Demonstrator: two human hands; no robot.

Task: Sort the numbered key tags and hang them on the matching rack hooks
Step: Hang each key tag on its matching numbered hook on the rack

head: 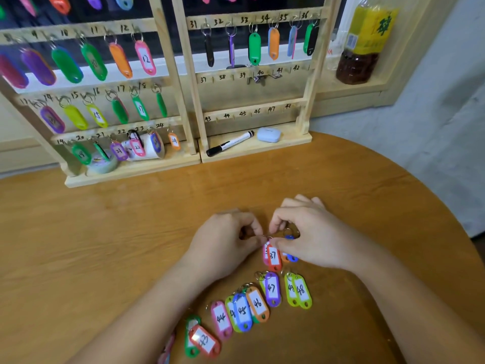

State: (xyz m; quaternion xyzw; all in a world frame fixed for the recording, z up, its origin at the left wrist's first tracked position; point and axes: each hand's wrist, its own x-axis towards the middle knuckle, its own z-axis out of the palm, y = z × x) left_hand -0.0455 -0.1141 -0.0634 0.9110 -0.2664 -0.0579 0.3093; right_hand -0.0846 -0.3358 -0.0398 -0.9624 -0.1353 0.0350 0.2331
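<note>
Wood table (pixel 105 232): orange-brown, rounded edge, ran under everything; grey wall to the R.
L rack (pixel 172 82): pale wood frame, stood at the table's back edge. Hooks w/ handwritten nos. up to 24 carried coloured tags, e.g. pink 12, green 17, orange 24.
R rack (pixel 311 82): same build, just beside L rack. Tags hung along row 31–36; rows marked 37–42 & 43–48 ran below it.
Bottle (pixel 364 40): yellow label, dark liquid, upright on the ledge R of the racks.
L hand (pixel 223 245): fingers curled in, thumb + forefinger pinched together on the key ring (pixel 267 235) between both hands.
R hand (pixel 312 237): thumb + forefinger clamped on the same ring from the other side; other fingers curled, knuckles up.
Tag row (pixel 242 311): nos. 43–48 lay in an arc on the table, nearer the person, between the forearms; several stacked in pairs. 43 was orange-red over green, 44 pink, 46 orange, 47 purple, 48 lime.
Marker (pixel 231 143): black & white, lay flat on R rack's base.
Case (pixel 268 134): pale blue, rounded, on the same base just R of the marker.
Tag 37 (pixel 273 257): orange-red, white label, on the table just below the R thumb, atop a pink tag; ring end up at the pinch.
Blue tag (pixel 291 257): mostly hidden under R hand, no. unreadable.
</note>
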